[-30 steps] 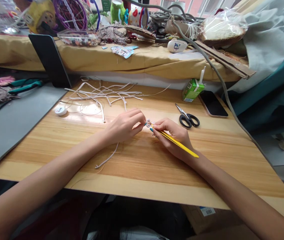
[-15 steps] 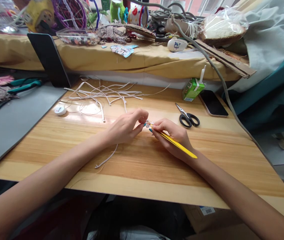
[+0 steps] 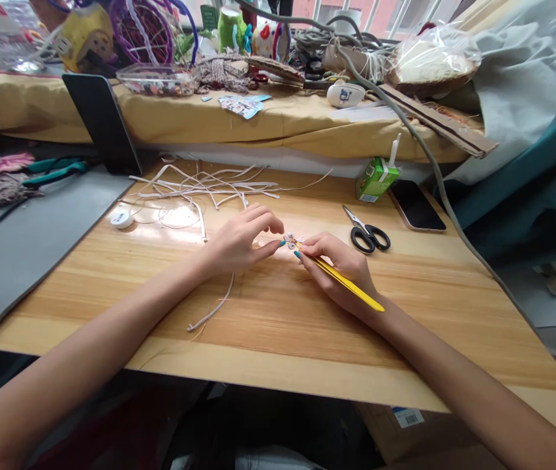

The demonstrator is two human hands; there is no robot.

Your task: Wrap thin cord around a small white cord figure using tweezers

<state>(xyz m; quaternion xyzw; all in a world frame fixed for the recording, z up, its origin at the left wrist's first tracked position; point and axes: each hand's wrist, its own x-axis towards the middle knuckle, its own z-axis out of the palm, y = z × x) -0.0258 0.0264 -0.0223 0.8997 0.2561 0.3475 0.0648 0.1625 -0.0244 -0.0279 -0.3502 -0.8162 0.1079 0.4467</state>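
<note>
Yellow tweezers (image 3: 349,282) lie along the palm of my right hand (image 3: 339,264), pinched between thumb and fingers. Their tips meet a small white curled piece (image 3: 292,241), too small to make out fully. My left hand (image 3: 248,238) hovers just left of that piece, thumb and fingers apart. The thumb tip is very near the piece; whether it touches I cannot tell. A pale strip (image 3: 214,310) lies on the table below my left wrist. Beyond my left hand, several white strips (image 3: 200,186) are spread in a loose tangle.
Black-handled scissors (image 3: 369,235) lie right of my right hand. Behind them are a green drink carton (image 3: 376,177) with a straw and a phone (image 3: 416,203). A white round lid (image 3: 121,219) sits at left. A grey cable (image 3: 442,173) hangs down the right side. A dark tablet (image 3: 102,124) leans at back left.
My left fingers have opened and drawn slightly left from the small white piece. My right hand still holds the tweezers in nearly the same place. The view has shifted slightly.
</note>
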